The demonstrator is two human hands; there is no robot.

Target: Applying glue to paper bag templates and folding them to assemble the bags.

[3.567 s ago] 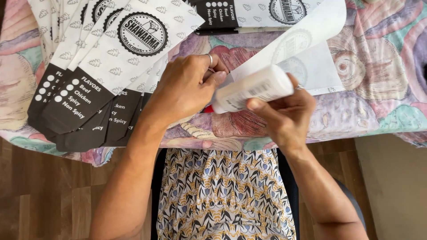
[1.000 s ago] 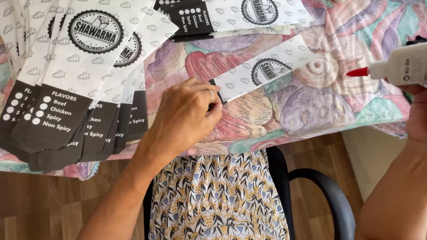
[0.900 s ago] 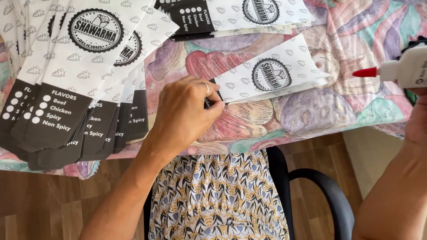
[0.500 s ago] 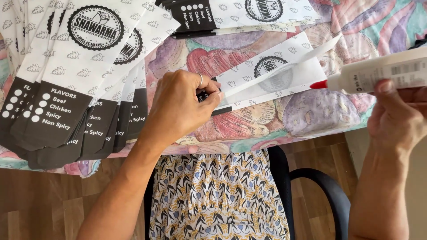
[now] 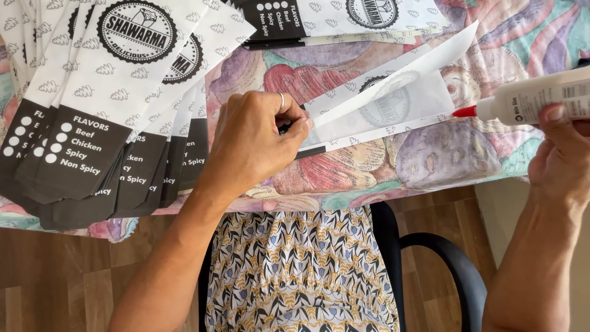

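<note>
My left hand (image 5: pixel 258 144) pinches the near end of a white printed paper sleeve (image 5: pixel 393 107) that lies on the flowery tablecloth (image 5: pixel 369 172). One long flap of the sleeve is lifted, and the inner side shows. My right hand (image 5: pixel 562 160) grips a white glue bottle (image 5: pixel 541 98) at the right edge of view. The bottle lies sideways, and its red nozzle (image 5: pixel 464 112) points left, close to the far end of the sleeve.
A fanned pile of flat black-and-white paper sleeves (image 5: pixel 110 110) covers the table's left part. More sleeves (image 5: pixel 344 18) lie at the top middle. A black chair arm (image 5: pixel 448 264) sticks out below the table edge, over a wooden floor (image 5: pixel 61 283).
My right hand has brought the glue bottle in from the right, nozzle toward the sleeve. My left hand has lifted one flap of the sleeve open.
</note>
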